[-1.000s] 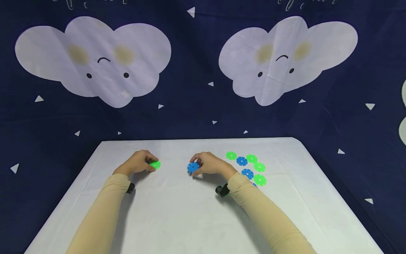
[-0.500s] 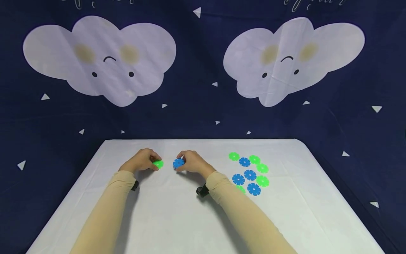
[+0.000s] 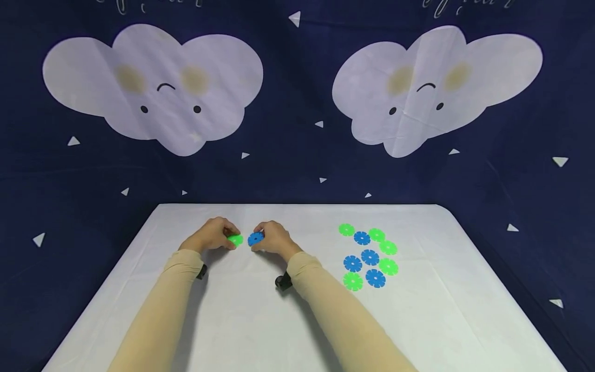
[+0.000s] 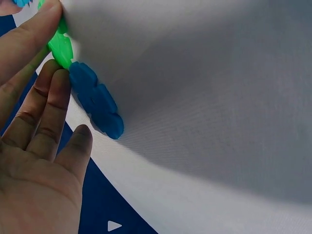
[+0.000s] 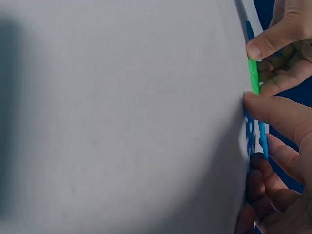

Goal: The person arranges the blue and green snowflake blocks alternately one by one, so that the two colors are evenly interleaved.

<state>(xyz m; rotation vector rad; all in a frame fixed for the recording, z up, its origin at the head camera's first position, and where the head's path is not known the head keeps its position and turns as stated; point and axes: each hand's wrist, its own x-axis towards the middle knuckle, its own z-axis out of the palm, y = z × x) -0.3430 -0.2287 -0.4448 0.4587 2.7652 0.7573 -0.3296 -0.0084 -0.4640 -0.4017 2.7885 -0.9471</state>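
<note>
Flat notched discs, green and blue, are in both hands at the far left part of the table. My left hand (image 3: 213, 233) pinches a green notched disc (image 3: 236, 240) between thumb and fingers. In the left wrist view a blue notched disc (image 4: 97, 102) joins that green disc edge to edge, beside the fingertips. Facing it, my right hand (image 3: 279, 241) pinches another blue notched disc (image 3: 255, 238) by its rim. A narrow gap separates the green disc from this blue one in the head view. The right wrist view shows the green disc (image 5: 254, 75) edge-on near the right thumb.
To the right, several loose discs lie flat on the white table (image 3: 260, 320), among them a green disc (image 3: 353, 281) and a blue disc (image 3: 375, 278). Behind the table's far edge hangs a dark blue cloth (image 3: 297, 170) printed with clouds.
My right hand has moved left with its blue disc, close up to the green one. The left hand keeps its hold, nearly in place. More of the loose discs show from behind the right sleeve.
</note>
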